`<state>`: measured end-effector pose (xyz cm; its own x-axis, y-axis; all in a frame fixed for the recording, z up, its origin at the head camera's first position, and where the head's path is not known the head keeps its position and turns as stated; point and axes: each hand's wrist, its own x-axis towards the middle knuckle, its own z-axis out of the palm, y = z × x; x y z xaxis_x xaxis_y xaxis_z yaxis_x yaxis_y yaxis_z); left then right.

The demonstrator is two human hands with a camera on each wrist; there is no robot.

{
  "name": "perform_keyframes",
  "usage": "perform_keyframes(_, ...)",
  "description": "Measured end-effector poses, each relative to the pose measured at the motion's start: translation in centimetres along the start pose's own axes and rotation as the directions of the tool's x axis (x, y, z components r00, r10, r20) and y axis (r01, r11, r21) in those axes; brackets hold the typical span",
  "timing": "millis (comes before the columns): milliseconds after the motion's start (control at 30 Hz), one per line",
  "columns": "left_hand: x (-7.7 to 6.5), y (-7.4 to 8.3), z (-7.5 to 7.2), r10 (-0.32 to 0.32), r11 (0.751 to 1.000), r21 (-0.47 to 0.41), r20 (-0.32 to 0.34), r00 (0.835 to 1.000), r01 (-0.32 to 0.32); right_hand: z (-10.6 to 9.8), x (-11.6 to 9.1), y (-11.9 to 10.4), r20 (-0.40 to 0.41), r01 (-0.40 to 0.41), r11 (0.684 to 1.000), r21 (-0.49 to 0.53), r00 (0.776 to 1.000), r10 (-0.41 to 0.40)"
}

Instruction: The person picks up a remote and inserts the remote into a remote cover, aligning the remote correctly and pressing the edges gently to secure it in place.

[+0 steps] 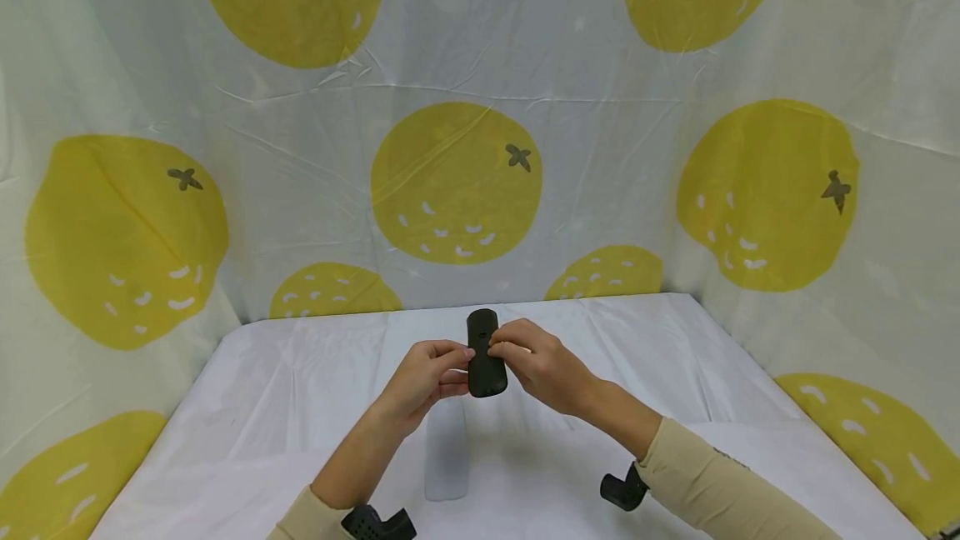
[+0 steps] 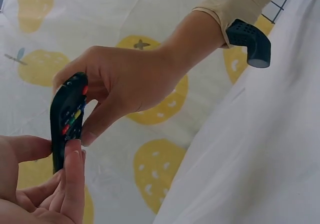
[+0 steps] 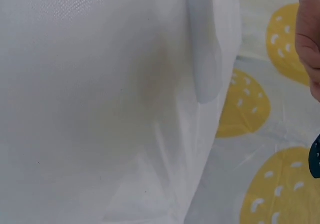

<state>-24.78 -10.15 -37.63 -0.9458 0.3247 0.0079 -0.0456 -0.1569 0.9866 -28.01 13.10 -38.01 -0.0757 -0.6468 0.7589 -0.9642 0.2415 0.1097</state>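
Observation:
A black remote control (image 1: 482, 373) is held upright above the table, its plain back toward the head camera. Coloured buttons show on its other face in the left wrist view, where the remote control (image 2: 62, 108) is seen nearly edge-on. My left hand (image 1: 427, 377) pinches its lower part, thumb on the back and fingers behind. From the other side, my right hand (image 1: 551, 365) grips it with bent fingers and thumb at the back and edge. Only part of a hand (image 3: 310, 38) and a tip of the remote control (image 3: 315, 159) enter the right wrist view.
A pale translucent strip, perhaps a sleeve (image 1: 446, 461), lies on the white-covered table (image 1: 300, 423) below the hands. White curtains with yellow fruit prints (image 1: 457, 182) enclose the back and sides. Dark devices (image 1: 624, 490) are worn at both sleeves.

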Motion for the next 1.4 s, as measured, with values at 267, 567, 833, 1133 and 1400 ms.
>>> perform_keyframes(267, 0.1, -0.1, 0.1, -0.012, 0.999, -0.046, 0.005, 1.0, 0.012, -0.1, 0.0, 0.1, 0.034, 0.009, 1.0, -0.026, 0.999, -0.009)
perform_keyframes(567, 0.0, -0.1, 0.1, -0.002, 1.0, -0.026, -0.017, 1.0, 0.002, -0.3, 0.1, 0.3, 0.04, 0.01, 0.998, -0.062, 0.999, -0.007)
perform_keyframes(833, -0.1, 0.1, 0.0, 0.017, 1.0, 0.002, -0.032, 0.999, -0.017, -0.5, -0.2, 0.6, -0.007, -0.059, 0.997, -0.042, 0.998, 0.059)
perform_keyframes(1133, 0.1, 0.1, 0.0, 0.071, 0.995, 0.069, -0.044, 0.996, -0.068, -1.6, 0.4, -0.3, 0.138, -0.632, 0.661, 0.405, 0.757, 0.639)
perform_keyframes(1400, 0.1, 0.2, 0.0, 0.106, 0.989, 0.104, -0.028, 0.994, -0.103, -2.0, 1.4, -1.1, 0.439, -0.774, 0.165, 0.612, 0.506, 0.742)
